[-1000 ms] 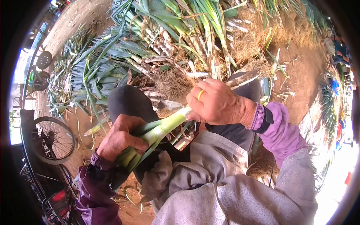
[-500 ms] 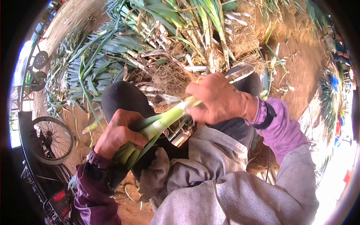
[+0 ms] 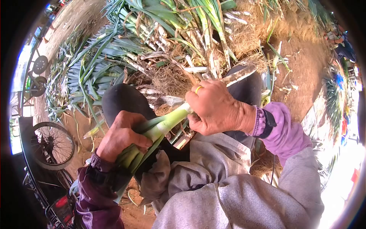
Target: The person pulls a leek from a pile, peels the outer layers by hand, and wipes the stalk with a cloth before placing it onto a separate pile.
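Observation:
A leek [image 3: 167,124] lies slantwise over my lap, its green leaves towards the lower left and its pale shank towards the right. My left hand [image 3: 122,136] wraps round the leafy part, thumb along the near side. At the shank's other end, my right hand [image 3: 219,108], a yellow ring on one finger, is closed with its fingertips on the leek. The root end is hidden behind that fist. Past the knuckles, a long, pale, brown-stained strip [image 3: 241,75] sticks out over my right knee; I cannot tell whether my right hand holds it.
Piles of leeks [image 3: 99,72] with dry roots [image 3: 169,82] lie beyond my knees. Trimmings are strewn on the brown ground [image 3: 295,89]. A spoked wheel [image 3: 51,145] stands at the left, and more leeks [image 3: 333,103] lie at the far right.
My right hand has shifted slightly down and left, with its fingers now sharper and closed at the shank's end. My left hand keeps its grip on the leek, nearly still.

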Motion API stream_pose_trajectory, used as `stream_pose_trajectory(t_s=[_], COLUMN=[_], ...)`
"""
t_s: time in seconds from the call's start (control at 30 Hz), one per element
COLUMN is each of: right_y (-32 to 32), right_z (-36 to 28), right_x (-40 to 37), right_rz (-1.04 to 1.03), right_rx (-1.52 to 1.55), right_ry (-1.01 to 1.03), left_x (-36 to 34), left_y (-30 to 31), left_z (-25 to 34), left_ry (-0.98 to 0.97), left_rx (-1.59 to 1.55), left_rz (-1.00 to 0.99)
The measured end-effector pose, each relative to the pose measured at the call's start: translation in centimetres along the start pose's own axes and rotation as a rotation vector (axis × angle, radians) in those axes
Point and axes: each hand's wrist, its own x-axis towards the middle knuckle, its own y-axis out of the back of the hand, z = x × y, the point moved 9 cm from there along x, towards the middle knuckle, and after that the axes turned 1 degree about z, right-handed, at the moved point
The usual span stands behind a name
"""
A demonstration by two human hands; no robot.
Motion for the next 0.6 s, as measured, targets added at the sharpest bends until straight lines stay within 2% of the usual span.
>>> stream_pose_trajectory(t_s=[0.1, 0.2, 0.3, 0.4, 0.5, 0.53, 0.6], right_y=[0.0, -0.6, 0.6, -0.7, 0.2, 0.0, 0.1], right_z=[0.2, 1.3, 0.6, 1.1, 3.1, 2.8, 1.7], right_x=[-0.3, -0.3, 0.0, -0.3, -0.6, -0.5, -0.5], right_rz=[0.027, -0.107, -0.008, -0.021, -0.017, -0.157, -0.099], right_rx=[0.023, 0.036, 0.089, 0.083, 0.305, 0.299, 0.264], right_ry=[0.014, -0.073, -0.054, -0.013, -0.073, -0.09, 0.091], left_x=[0.3, 0.3, 0.6, 0.5, 0.3, 0.3, 0.3], left_y=[-0.1, -0.2, -0.3, -0.2, -0.1, 0.0, 0.1], left_z=[-0.4, -0.4, -0.6, -0.2, 0.3, 0.4, 0.7], left_ry=[0.006, 0.008, -0.001, -0.027, -0.057, -0.078, -0.105], left_rx=[0.024, 0.011, 0.003, 0.043, 0.066, 0.07, 0.092], left_rz=[-0.042, -0.052, -0.065, -0.061, -0.05, -0.05, -0.044])
